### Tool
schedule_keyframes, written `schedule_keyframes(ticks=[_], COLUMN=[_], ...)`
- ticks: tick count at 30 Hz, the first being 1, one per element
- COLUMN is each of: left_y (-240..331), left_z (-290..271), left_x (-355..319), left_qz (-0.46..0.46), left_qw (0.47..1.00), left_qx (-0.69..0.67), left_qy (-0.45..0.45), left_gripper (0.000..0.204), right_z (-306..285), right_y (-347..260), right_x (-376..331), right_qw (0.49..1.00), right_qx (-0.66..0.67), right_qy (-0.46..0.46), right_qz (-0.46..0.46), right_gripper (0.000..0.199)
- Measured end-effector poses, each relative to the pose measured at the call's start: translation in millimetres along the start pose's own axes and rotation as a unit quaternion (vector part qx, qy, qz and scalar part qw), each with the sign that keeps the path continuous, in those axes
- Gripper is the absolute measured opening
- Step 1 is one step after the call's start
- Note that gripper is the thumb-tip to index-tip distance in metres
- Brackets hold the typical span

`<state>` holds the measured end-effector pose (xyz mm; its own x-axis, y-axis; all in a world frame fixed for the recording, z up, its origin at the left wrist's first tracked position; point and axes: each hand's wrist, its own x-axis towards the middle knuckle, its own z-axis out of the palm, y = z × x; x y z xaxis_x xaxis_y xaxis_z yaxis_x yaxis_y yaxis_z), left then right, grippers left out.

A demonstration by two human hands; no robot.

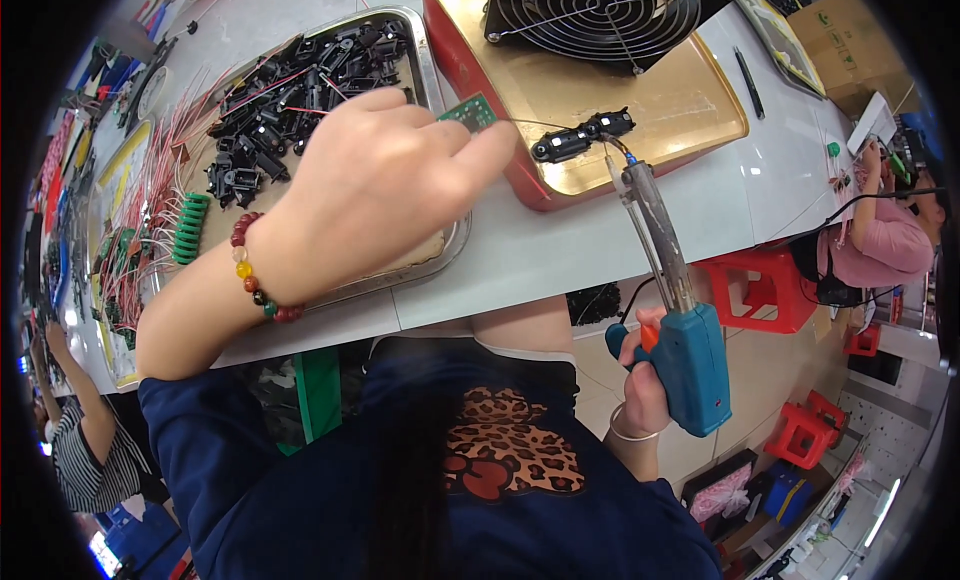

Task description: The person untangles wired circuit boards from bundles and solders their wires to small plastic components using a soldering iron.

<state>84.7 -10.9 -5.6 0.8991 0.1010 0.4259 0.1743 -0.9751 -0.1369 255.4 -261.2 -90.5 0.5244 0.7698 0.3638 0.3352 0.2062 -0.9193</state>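
At the right of the near table edge, the right hand [645, 380] is wrapped around the blue handle of a soldering gun [695, 370], with fingers at its orange trigger; the gun stands tilted, its long metal barrel pointing far and slightly left, its tip just beside the black plastic piece [580, 138] on the gold lid-like surface [680, 105] of a red-sided box. To the left, the left hand [400, 170] is curled with its back upward, over the right part of a metal-rimmed tray [432, 65]; a green circuit board [470, 113] shows just beyond its fingers, and a thin dark wire [540, 123] runs between that hand and the black piece; the fingertips are hidden, so I cannot tell which of these it grasps. Many black plastic parts [290, 90] lie heaped in the tray; a green ridged strip [190, 228] sits near its left side, with pale and red wires [135, 205] farther left; on the far part of the gold surface stands a black fan [600, 20]; a black pen [748, 82] lies to the right of the box.
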Motion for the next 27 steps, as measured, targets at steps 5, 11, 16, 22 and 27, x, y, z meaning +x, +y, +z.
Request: schedule_keyframes(ticks=[5, 11, 16, 22, 27], left_y=[4, -12, -26, -27, -21], left_z=[0, 5, 13, 18, 23], left_x=[3, 8, 9, 7, 6], left_qz=[-0.087, -0.073, -0.044, -0.054, -0.048], left_qw=[0.989, 0.98, 0.965, 0.967, 0.96], left_qx=[-0.119, -0.18, -0.25, -0.24, -0.245], left_qy=[-0.018, 0.038, 0.065, 0.067, 0.124], left_gripper=[0.022, 0.025, 0.028, 0.021, 0.017], right_z=[7, 5, 3, 8, -1], right_y=[-10, -6, -6, -10, 2], right_x=[1, 2, 1, 4, 4], right_qw=[0.984, 0.993, 0.996, 0.996, 1.0], right_qx=[0.132, 0.08, 0.048, 0.054, 0.015], right_qy=[0.089, 0.055, 0.035, 0.035, 0.004], right_qz=[0.081, 0.062, 0.059, 0.06, -0.018], right_gripper=[0.053, 0.052, 0.052, 0.052, 0.048])
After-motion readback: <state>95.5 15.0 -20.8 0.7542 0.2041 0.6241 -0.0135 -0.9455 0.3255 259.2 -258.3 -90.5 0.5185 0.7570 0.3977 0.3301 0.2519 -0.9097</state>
